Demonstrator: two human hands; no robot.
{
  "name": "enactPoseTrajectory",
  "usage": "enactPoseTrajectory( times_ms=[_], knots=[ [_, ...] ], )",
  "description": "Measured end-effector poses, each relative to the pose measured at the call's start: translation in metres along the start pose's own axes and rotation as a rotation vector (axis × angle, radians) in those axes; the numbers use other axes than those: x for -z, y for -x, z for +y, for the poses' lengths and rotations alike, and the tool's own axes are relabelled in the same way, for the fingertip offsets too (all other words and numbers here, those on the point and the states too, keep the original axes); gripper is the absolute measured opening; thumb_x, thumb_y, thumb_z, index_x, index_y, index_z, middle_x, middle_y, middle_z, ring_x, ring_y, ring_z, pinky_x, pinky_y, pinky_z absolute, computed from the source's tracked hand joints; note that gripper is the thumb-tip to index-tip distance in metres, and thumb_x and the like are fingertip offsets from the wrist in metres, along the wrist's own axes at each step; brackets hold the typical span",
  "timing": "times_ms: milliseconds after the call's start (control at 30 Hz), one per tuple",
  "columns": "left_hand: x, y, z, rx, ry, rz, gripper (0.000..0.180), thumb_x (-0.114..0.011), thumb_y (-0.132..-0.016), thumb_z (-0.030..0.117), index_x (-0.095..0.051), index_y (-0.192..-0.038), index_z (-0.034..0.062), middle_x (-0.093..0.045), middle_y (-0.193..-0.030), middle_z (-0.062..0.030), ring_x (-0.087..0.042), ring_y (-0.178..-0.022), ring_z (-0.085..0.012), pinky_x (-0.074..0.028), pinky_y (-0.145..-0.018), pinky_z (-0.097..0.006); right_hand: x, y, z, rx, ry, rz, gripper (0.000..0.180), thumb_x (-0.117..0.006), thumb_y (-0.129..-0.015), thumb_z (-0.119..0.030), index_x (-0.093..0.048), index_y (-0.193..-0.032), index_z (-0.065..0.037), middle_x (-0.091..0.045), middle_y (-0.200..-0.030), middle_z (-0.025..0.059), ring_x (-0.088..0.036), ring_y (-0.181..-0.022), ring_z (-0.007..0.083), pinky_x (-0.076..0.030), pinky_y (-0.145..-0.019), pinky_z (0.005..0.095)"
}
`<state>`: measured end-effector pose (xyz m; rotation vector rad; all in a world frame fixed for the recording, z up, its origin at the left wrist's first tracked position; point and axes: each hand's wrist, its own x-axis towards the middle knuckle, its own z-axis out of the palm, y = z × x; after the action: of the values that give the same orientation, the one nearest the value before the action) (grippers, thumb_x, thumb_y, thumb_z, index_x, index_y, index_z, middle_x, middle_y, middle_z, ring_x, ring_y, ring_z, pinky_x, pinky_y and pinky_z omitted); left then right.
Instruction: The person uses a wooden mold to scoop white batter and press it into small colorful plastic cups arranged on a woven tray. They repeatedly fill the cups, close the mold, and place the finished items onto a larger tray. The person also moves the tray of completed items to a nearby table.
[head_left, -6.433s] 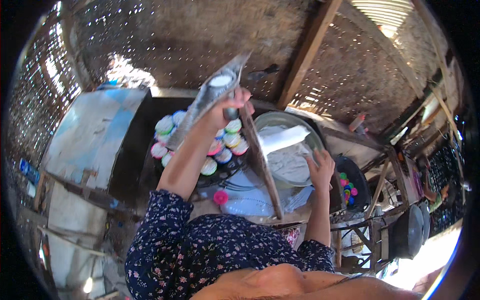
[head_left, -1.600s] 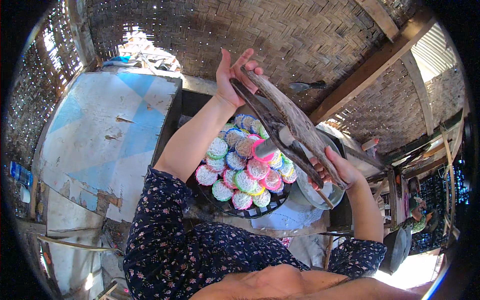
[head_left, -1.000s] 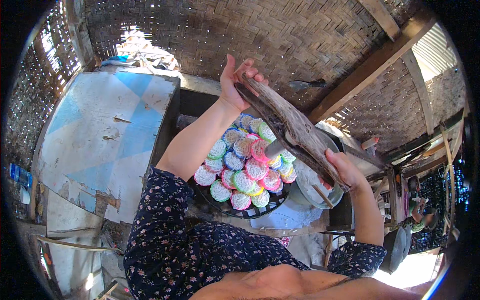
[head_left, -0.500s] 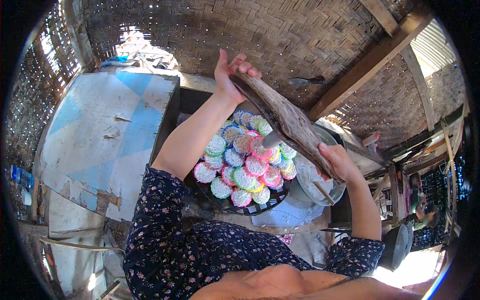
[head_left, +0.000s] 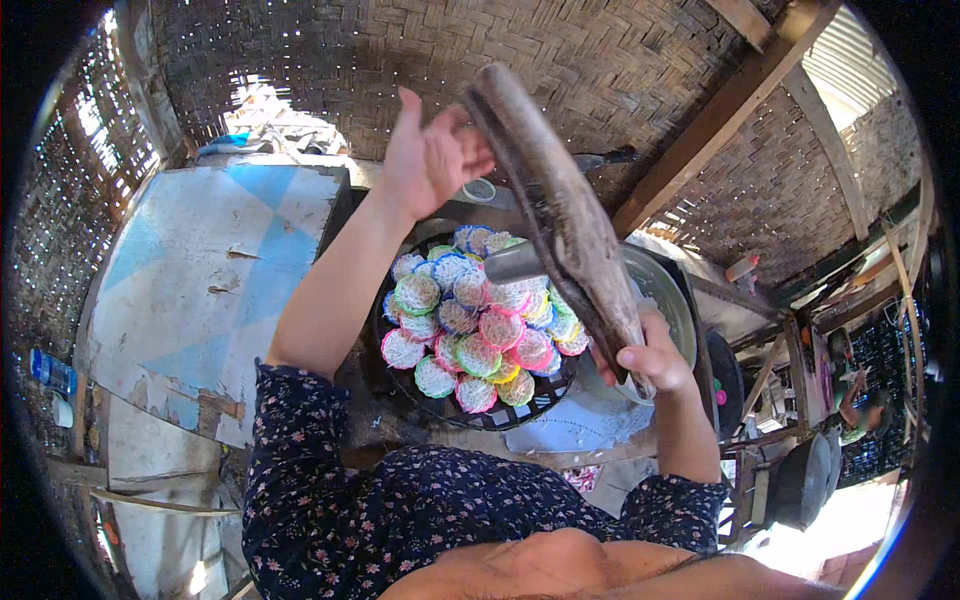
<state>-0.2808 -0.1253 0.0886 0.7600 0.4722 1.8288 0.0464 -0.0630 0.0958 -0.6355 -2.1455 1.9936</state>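
My right hand (head_left: 655,358) grips the lower end of a long weathered wooden bar (head_left: 565,215), which tilts up toward the far wall. A grey metal cylinder (head_left: 515,262) juts from the bar's left side. Beside the bar's upper end, my left hand (head_left: 435,160) is open, its thumb up and fingers apart; whether the fingertips touch the wood I cannot tell. Beneath the bar lies a heap of round, lacy white discs (head_left: 478,355) with pink, green, blue and yellow rims, in a black slatted tray (head_left: 440,408).
A metal basin (head_left: 680,290) stands right of the tray, partly hidden by my right hand. White sheeting (head_left: 575,425) lies in front. A peeling white-and-blue board (head_left: 205,290) is at the left. Behind is a woven wall (head_left: 350,70) with a slanting wooden beam (head_left: 725,120).
My left hand has released the bar's upper end and moved left. The bar has turned steeper, its upper end rising, while my right hand has shifted slightly left and nearer.
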Motion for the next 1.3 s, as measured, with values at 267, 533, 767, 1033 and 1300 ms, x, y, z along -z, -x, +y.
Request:
enactPoseTrajectory(
  times_ms=[267, 533, 767, 1033, 1300],
  knots=[
    [-0.006, 0.068, -0.077, 0.078, -1.658, -0.183, 0.102, -0.074, -0.065, 0.042, -0.016, -0.141, 0.0083, -0.043, -0.13, -0.0186, -0.042, -0.12, -0.0334, -0.025, -0.099, -0.057, 0.003, 0.034, 0.032, 0.172, -0.174, 0.351, 0.081, -0.073, -0.055, -0.047, -0.048, -0.106, 0.01, -0.057, -0.067, 0.0119, -0.054, -0.047, 0.0178, -0.044, -0.042, 0.0254],
    [-0.011, 0.066, -0.094, 0.187, -1.847, -0.264, 0.109, -0.077, -0.061, 0.04, -0.01, -0.142, 0.0142, -0.044, -0.127, -0.0193, -0.037, -0.122, -0.0366, -0.019, -0.098, -0.065, 0.02, 0.075, 0.071, 0.337, -0.239, 0.544, 0.075, -0.069, -0.062, -0.047, -0.048, -0.104, 0.011, -0.054, -0.064, 0.0114, -0.051, -0.043, 0.0173, -0.043, -0.041, 0.0249],
    [-0.012, 0.064, -0.096, 0.15, -1.921, -0.227, 0.105, -0.076, -0.062, 0.037, -0.012, -0.142, 0.0133, -0.051, -0.117, -0.0182, -0.042, -0.115, -0.0362, -0.02, -0.098, -0.064, 0.037, 0.102, 0.093, 0.368, -0.327, 0.692, 0.08, -0.071, -0.059, -0.05, -0.047, -0.104, 0.012, -0.055, -0.065, 0.0113, -0.053, -0.045, 0.0179, -0.043, -0.039, 0.0252],
    [0.01, 0.043, -0.066, -0.066, -1.467, -0.091, 0.105, -0.078, -0.063, 0.029, -0.012, -0.141, 0.0079, -0.057, -0.111, -0.0198, -0.056, -0.103, -0.0323, -0.042, -0.091, -0.037, 0.046, 0.119, 0.107, 0.39, -0.318, 0.803, 0.082, -0.072, -0.06, -0.051, -0.045, -0.108, 0.01, -0.053, -0.064, 0.0108, -0.051, -0.044, 0.0164, -0.041, -0.036, 0.0245],
    [0.056, 0.007, -0.047, 0.231, -1.637, -0.17, 0.111, -0.08, -0.063, 0.024, -0.005, -0.143, 0.0131, -0.057, -0.112, -0.0215, -0.056, -0.105, -0.0321, -0.042, -0.093, -0.037, 0.047, 0.124, 0.115, 0.378, -0.335, 0.798, 0.078, -0.074, -0.063, -0.046, -0.043, -0.11, 0.009, -0.054, -0.067, 0.0112, -0.052, -0.046, 0.0173, -0.042, -0.038, 0.0249]
  ],
)
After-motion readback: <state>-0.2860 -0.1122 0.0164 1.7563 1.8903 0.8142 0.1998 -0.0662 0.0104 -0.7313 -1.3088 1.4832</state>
